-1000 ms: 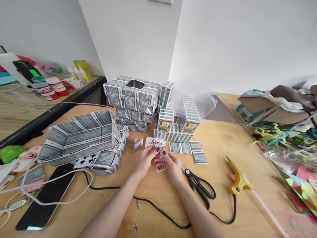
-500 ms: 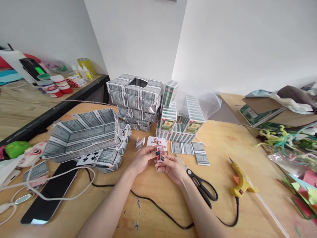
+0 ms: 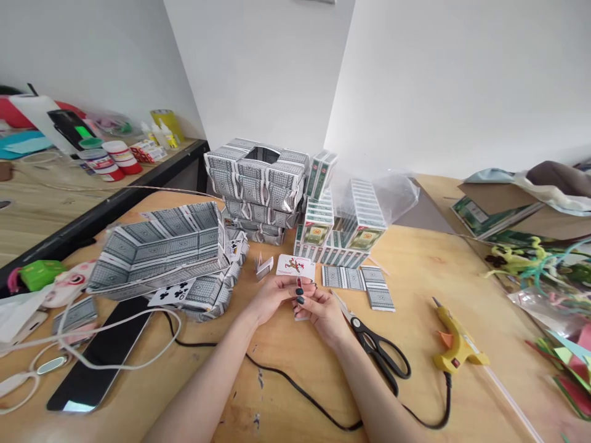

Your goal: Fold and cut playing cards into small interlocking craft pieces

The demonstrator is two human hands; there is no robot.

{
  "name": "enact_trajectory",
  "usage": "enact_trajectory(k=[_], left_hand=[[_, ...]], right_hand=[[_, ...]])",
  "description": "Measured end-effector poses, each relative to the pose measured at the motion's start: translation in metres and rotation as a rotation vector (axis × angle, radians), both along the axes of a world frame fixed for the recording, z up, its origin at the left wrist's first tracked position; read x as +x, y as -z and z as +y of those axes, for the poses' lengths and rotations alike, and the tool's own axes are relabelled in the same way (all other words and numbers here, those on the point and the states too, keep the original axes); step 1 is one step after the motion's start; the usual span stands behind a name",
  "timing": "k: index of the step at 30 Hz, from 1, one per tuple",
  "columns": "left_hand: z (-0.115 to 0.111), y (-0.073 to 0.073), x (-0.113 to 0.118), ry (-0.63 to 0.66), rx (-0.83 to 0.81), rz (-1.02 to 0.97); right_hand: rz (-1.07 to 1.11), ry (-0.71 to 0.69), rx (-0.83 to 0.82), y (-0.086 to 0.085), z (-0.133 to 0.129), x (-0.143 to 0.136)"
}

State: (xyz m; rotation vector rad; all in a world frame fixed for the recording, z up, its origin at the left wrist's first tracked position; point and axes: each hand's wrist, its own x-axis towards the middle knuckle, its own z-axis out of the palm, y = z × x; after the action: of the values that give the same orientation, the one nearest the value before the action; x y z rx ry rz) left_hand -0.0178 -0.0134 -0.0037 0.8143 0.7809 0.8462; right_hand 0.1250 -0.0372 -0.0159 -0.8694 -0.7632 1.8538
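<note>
Fingers of the left hand and right hand pinch a small card, mostly hidden, just left of the scissors. A hard squeeze might bend it badly; a loose one might drop it. The right arm is near the scissors and could bump them. Bare table shows right of the scissors, but loose cards behind them crowd that edge.

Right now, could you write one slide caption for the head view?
Left hand and right hand pinch a small card; scissors and a yellow glue gun lie on the right.
</note>
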Motion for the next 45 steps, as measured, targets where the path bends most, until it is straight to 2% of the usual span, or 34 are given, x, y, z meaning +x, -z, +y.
enact_trajectory(k=[4, 9, 15, 21, 25, 32, 36, 45], left_hand=[[-0.001, -0.001, 0.0, 0.016, -0.003, 0.017], [-0.002, -0.002, 0.0, 0.021, 0.07, 0.026], [-0.002, 0.0, 0.003, 0.004, 0.131, 0.027], [-0.002, -0.003, 0.005, 0.078, 0.12, -0.074], [-0.002, -0.007, 0.004, 0.061, 0.123, -0.113], [0.002, 0.002, 0.002, -0.047, 0.0, -0.037], [0.002, 0.006, 0.0, -0.049, -0.036, -0.031], [0.001, 0.001, -0.001, -0.026, -0.093, -0.078]], right_hand=[[-0.031, 0.005, 0.006, -0.002, 0.0, -0.001], [-0.045, 0.008, 0.002, -0.001, 0.0, -0.001], [-0.043, 0.09, 0.011, 0.006, 0.001, -0.003], [-0.065, 0.126, 0.055, 0.008, 0.0, -0.003], [-0.175, 0.137, 0.135, 0.007, 0.0, -0.002], [-0.359, 0.055, 0.248, 0.002, -0.001, 0.0], [-0.364, 0.017, 0.252, -0.003, -0.002, 0.001], [-0.31, -0.03, 0.211, -0.004, -0.001, 0.002]])
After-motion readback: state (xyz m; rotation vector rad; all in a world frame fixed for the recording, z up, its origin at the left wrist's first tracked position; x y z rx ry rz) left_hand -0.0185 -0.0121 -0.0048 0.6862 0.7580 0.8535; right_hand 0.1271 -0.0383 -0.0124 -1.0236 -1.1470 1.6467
